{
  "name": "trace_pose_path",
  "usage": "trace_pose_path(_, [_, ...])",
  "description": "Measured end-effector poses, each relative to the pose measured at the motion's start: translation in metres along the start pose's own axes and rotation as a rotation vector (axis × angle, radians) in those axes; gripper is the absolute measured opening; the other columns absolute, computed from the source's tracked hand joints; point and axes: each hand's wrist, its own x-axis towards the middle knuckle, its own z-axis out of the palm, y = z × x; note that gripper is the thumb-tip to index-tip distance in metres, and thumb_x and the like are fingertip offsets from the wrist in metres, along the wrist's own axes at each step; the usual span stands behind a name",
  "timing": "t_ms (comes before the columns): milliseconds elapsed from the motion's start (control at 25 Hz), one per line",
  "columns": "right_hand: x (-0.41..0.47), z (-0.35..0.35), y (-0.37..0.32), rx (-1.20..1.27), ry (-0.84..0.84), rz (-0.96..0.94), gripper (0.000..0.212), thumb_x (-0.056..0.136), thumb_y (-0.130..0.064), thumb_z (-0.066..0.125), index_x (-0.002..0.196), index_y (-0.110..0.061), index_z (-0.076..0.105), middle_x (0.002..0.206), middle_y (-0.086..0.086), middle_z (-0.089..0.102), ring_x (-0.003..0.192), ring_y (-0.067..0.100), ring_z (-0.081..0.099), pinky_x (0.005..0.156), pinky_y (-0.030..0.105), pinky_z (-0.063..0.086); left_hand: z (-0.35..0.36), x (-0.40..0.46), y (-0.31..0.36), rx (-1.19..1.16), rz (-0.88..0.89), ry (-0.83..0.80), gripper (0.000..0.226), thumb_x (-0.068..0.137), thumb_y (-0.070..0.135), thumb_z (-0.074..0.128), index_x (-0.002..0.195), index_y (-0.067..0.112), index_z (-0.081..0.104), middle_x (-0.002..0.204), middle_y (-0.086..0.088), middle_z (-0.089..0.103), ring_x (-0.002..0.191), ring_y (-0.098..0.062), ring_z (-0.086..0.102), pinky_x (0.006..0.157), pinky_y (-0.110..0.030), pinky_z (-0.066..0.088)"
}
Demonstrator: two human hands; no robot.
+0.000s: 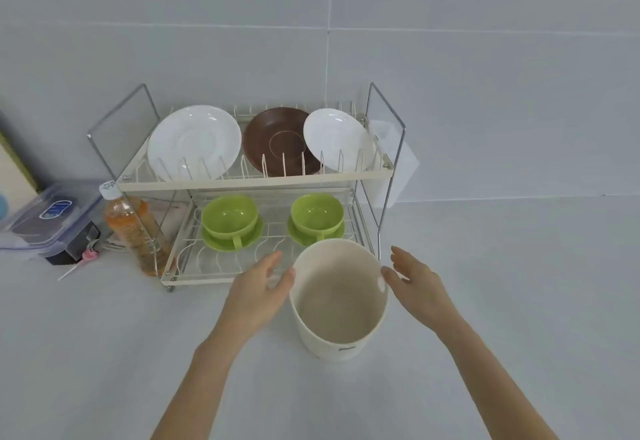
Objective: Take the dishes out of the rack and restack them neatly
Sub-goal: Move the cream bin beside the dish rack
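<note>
A tall cream bowl (339, 301) stands upright on the white counter, just in front of the two-tier wire rack (242, 183). My left hand (259, 287) is at its left side and my right hand (419, 284) at its right, fingers spread, with only the thumbs touching the rim. The rack's upper tier holds a large white plate (194, 142), a brown plate (280, 142) and a smaller white plate (337, 138), all on edge. On the lower tier sit two green cups on green saucers, the left cup (230, 214) and the right cup (317, 213).
A bottle of orange drink (130, 228) stands against the rack's left front corner. Left of it are a clear lidded plastic box (52, 218) and a pink-tipped stick (81, 263). A white sheet (401, 162) hangs behind the rack's right end. A grey tiled wall closes off the back.
</note>
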Motion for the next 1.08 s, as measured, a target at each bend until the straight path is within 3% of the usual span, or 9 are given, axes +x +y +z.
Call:
trace_pose_path(120, [0.002,0.012,0.016,0.011,-0.02,0.032,0.051,0.092,-0.027,0.046,0.14,-0.015,0.033,0.141,0.002,0.047,0.131,0.016,0.042,0.103,0.026,0.032,0.016,-0.003,-0.015,-0.042,-0.086,-0.024,0.046,0.087,0.03,0.052,0.131,0.018,0.045,0.136,0.0,0.052,0.123,-0.018,0.05,0.092,-0.025,0.036])
trace_pose_path(200, [0.002,0.019,0.025,0.022,-0.037,0.049,0.04,0.093,-0.025,0.042,0.133,-0.019,0.044,0.126,0.0,0.059,0.121,0.017,0.05,0.092,0.02,0.036,0.026,-0.007,-0.022,-0.08,-0.123,-0.072,0.043,0.087,0.03,0.052,0.129,0.023,0.046,0.132,0.002,0.056,0.121,-0.017,0.051,0.089,-0.024,0.035])
trace_pose_path(280, [0.003,0.025,0.033,0.033,-0.047,0.052,0.025,0.095,-0.026,0.035,0.1,-0.028,0.059,0.085,-0.005,0.063,0.085,0.016,0.057,0.065,0.008,0.038,0.033,-0.007,-0.027,-0.12,-0.154,-0.097,0.042,0.087,0.028,0.052,0.129,0.025,0.046,0.128,0.004,0.058,0.12,-0.016,0.052,0.088,-0.023,0.036])
trace_pose_path(320, [0.005,0.027,0.035,0.046,-0.029,0.038,0.029,0.096,-0.028,0.032,0.079,-0.03,0.056,0.067,-0.006,0.054,0.067,0.014,0.049,0.052,0.008,0.034,0.035,-0.007,-0.025,-0.132,-0.168,-0.095,0.042,0.087,0.026,0.052,0.129,0.024,0.046,0.127,0.004,0.058,0.119,-0.015,0.052,0.087,-0.023,0.036])
trace_pose_path(400, [0.005,0.031,0.039,0.058,-0.02,0.034,0.036,0.096,-0.031,0.03,0.062,-0.029,0.042,0.055,-0.008,0.04,0.052,0.008,0.036,0.045,0.011,0.032,0.04,-0.006,-0.029,-0.167,-0.197,-0.097,0.041,0.088,0.022,0.051,0.128,0.024,0.046,0.123,0.004,0.059,0.11,-0.013,0.056,0.082,-0.02,0.039])
trace_pose_path(520, [0.003,0.031,0.04,0.068,-0.018,0.023,0.035,0.096,-0.032,0.031,0.064,-0.035,0.043,0.054,-0.008,0.041,0.048,0.005,0.036,0.044,0.012,0.03,0.041,-0.005,-0.028,-0.288,-0.256,-0.086,0.039,0.086,0.017,0.052,0.124,0.025,0.049,0.119,0.006,0.058,0.092,-0.01,0.061,0.068,-0.019,0.05])
trace_pose_path(720, [-0.002,0.03,0.038,0.095,0.02,0.021,0.037,0.097,-0.029,0.033,0.063,-0.04,0.043,0.049,-0.01,0.043,0.048,0.005,0.039,0.046,0.011,0.032,0.038,-0.007,-0.023,-0.341,-0.301,-0.066,0.04,0.084,0.012,0.053,0.121,0.027,0.056,0.119,0.002,0.061,0.104,-0.017,0.06,0.067,-0.024,0.054])
trace_pose_path(960, [-0.015,-0.008,0.051,0.116,0.054,-0.008,0.051,0.096,-0.03,0.035,0.048,-0.043,0.047,0.043,-0.015,0.043,0.047,0.005,0.034,0.045,0.016,0.028,0.053,-0.013,0.003,-0.352,-0.219,-0.126,0.034,0.082,0.016,0.057,0.103,0.043,0.061,0.103,0.015,0.066,0.096,-0.001,0.061,0.058,-0.016,0.055])
trace_pose_path(1080, [-0.016,-0.035,0.068,0.127,0.113,0.008,0.043,0.096,-0.029,0.035,0.056,-0.037,0.048,0.054,-0.011,0.045,0.056,0.017,0.041,0.053,0.021,0.03,0.079,-0.01,0.026,-0.325,-0.187,-0.143,0.034,0.082,0.019,0.057,0.107,0.042,0.061,0.097,0.02,0.066,0.093,-0.006,0.064,0.071,-0.025,0.058])
